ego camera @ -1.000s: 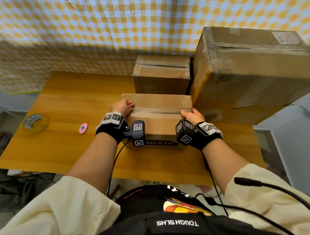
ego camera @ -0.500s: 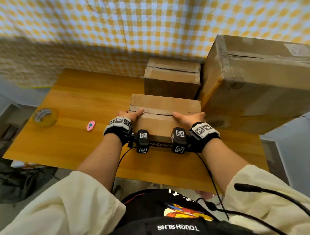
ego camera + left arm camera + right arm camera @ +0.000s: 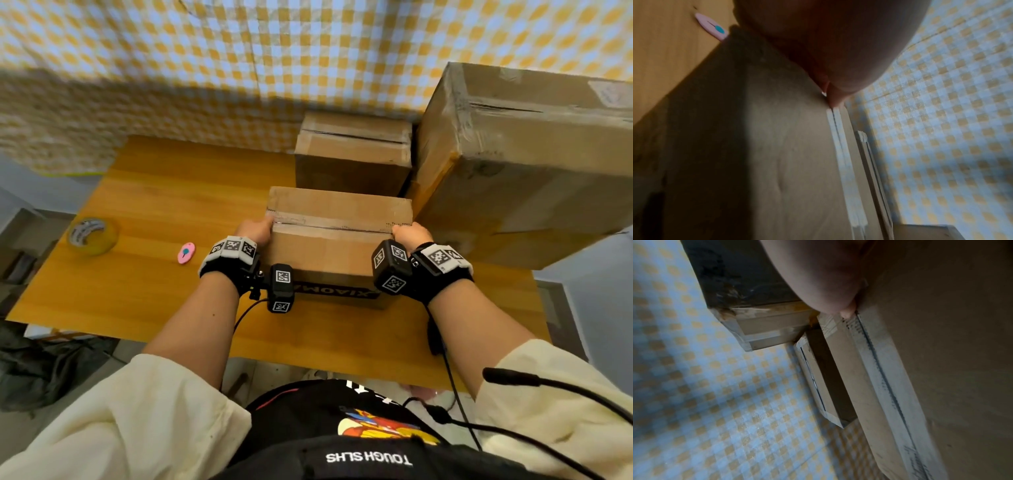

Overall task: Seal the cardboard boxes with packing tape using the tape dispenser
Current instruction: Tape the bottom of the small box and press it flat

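A small cardboard box [image 3: 337, 251] stands on the wooden table [image 3: 154, 192], with a strip of clear tape [image 3: 335, 224] along its top seam. My left hand [image 3: 263, 224] presses on the left end of that seam, my right hand [image 3: 400, 230] on the right end. In the left wrist view a fingertip [image 3: 833, 97] touches the end of the taped seam [image 3: 840, 146]. The right wrist view shows a fingertip [image 3: 847, 313] at the other end of the tape [image 3: 879, 361]. Neither hand holds anything. A yellow tape roll [image 3: 92, 234] lies far left on the table.
A pink pocket cutter [image 3: 186, 253] lies between the tape roll and my left wrist. A second small box [image 3: 352, 154] stands right behind the first. A large box [image 3: 524, 154] fills the right side, close to my right hand. A checked cloth [image 3: 239, 51] hangs behind.
Half a second ago both hands lay on the box top, thumbs pointing inward along the seam. They have slid outward to the two ends of the tape.
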